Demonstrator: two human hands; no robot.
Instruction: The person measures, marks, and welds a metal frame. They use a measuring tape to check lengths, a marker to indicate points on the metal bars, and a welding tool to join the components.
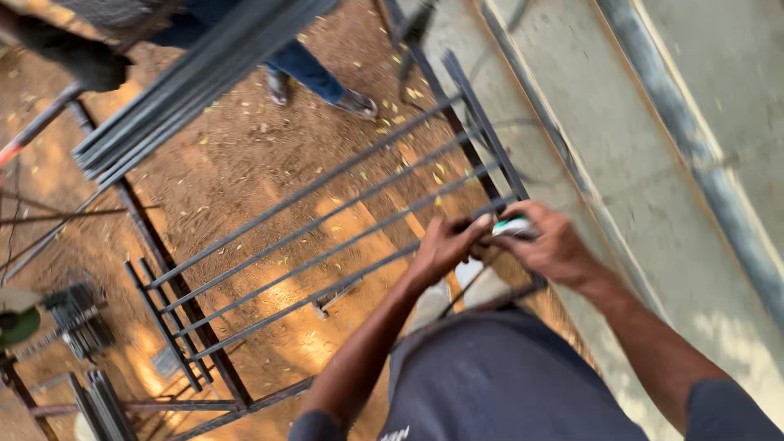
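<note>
Ground: bare reddish dirt (245, 163) scattered with small yellow leaves, meeting a grey concrete strip (621, 147) along its far side.
Grille: a dark metal frame (327, 220) with several long parallel bars lies flat over the dirt, one short end close to the concrete edge, the other end reaching toward a cluster of metal pieces.
Bar bundle: a stack of long grey steel bars (188, 90) crosses above the dirt, well apart from both hands.
Other person: someone in blue jeans (306, 65) stands on the dirt beyond the grille; only legs and a sandalled foot (357, 104) show.
Loose parts: dark metal offcuts (77, 318) sit on the dirt near the grille's far short end.
Left hands entry: the left hand (447, 245) is curled over the end of a grille bar, fingers bent close, thumb meeting the small white-and-green object.
Right hands entry: the right hand (549, 241) is closed around the small white-and-green object (513, 227), fingers wrapped over it.
Object: it sits between the two hands, just above the grille's end rail by the concrete edge; its kind is too blurred to tell.
</note>
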